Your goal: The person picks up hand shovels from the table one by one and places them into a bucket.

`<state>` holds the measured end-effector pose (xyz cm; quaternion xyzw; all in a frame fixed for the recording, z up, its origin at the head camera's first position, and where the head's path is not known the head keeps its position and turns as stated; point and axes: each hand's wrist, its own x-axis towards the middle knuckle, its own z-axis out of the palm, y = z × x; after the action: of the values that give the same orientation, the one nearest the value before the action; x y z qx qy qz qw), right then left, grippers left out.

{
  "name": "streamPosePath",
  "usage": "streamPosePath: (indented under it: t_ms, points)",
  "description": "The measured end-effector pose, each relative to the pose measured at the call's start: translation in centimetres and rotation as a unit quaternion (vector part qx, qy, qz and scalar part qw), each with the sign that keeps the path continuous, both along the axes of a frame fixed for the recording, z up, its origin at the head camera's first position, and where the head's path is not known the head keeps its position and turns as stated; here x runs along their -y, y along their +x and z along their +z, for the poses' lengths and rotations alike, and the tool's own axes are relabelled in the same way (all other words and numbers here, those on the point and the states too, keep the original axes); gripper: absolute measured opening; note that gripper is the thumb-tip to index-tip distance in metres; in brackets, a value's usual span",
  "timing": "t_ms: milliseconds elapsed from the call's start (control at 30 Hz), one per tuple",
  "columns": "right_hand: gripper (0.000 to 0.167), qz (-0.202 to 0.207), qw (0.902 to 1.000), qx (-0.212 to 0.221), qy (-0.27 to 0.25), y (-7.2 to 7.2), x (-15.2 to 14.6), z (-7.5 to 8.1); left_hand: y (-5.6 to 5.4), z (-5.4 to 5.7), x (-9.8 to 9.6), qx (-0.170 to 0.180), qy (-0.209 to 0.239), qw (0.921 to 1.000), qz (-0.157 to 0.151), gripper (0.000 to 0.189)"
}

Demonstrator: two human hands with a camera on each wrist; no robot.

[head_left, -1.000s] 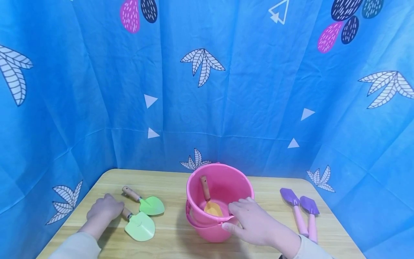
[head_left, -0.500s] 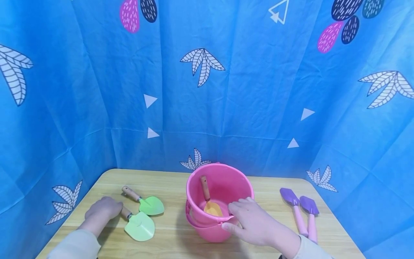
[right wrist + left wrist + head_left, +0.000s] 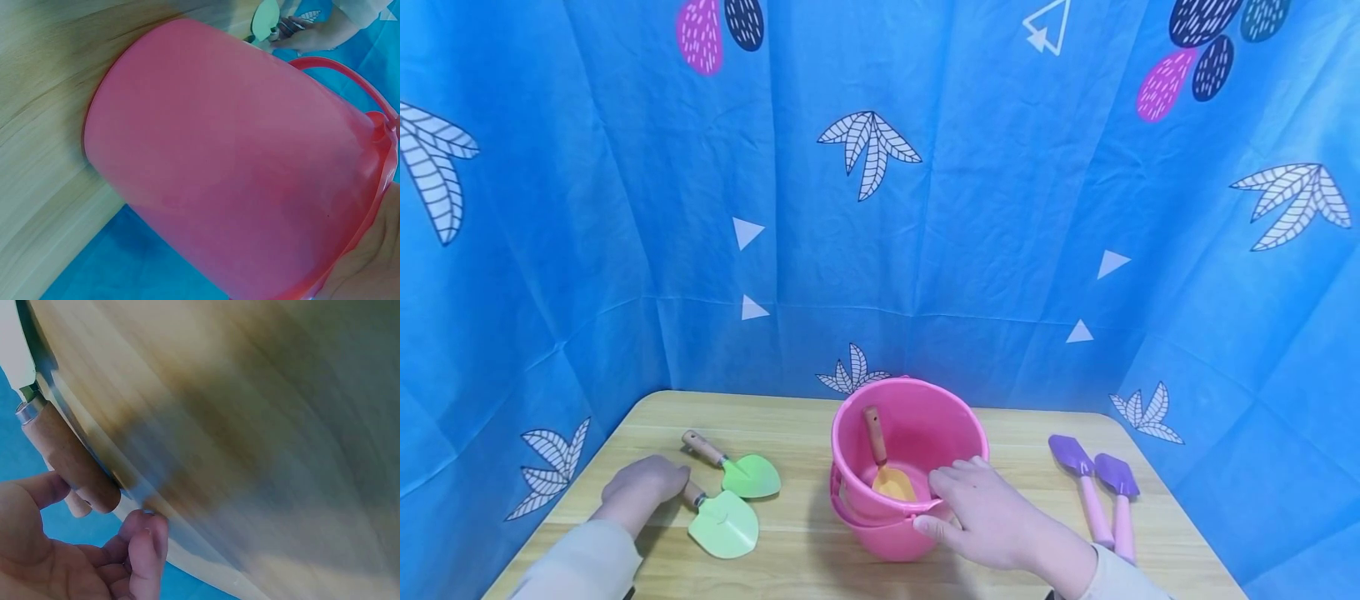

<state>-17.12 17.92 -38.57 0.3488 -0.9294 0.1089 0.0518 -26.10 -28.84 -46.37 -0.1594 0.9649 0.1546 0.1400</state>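
Note:
My left hand point(image 3: 646, 483) is at the wooden handle of a pale green trowel point(image 3: 726, 525) on the left of the table. The left wrist view shows one digit touching that handle point(image 3: 72, 453), while the other fingers point(image 3: 147, 550) curl loosely, apart from it. Just behind lies a brighter green trowel point(image 3: 752, 477), also wooden-handled. My right hand point(image 3: 988, 517) grips the front right rim of a pink bucket point(image 3: 891, 542), thumb outside and fingers over the edge. Inside the bucket leans a yellow trowel point(image 3: 893, 483) with its wooden handle up.
Two purple toy shovels point(image 3: 1071, 454) with pink handles lie side by side at the table's right. The bucket's pink carrying handle point(image 3: 340, 69) hangs down around its side. Blue patterned cloth point(image 3: 880, 250) surrounds the wooden table point(image 3: 805, 425) at the back and sides.
My left hand has shifted slightly downward in the head view, staying near the end of the pale green trowel's handle. My right hand and the bucket have stayed still.

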Motion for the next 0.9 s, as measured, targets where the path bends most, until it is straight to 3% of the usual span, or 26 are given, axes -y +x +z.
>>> streamPosePath:
  t_ms: [600,900]
  points:
    - [0.036,0.001,1.0000,0.001,-0.003,0.0,0.0,0.0,-1.1,-1.6,1.0,-0.021,0.013,0.9996,-0.016,0.064]
    - [0.035,0.000,1.0000,0.001,-0.001,-0.1,0.0,0.0,-1.3,-1.7,1.4,-0.034,0.007,0.9989,-0.030,0.062]
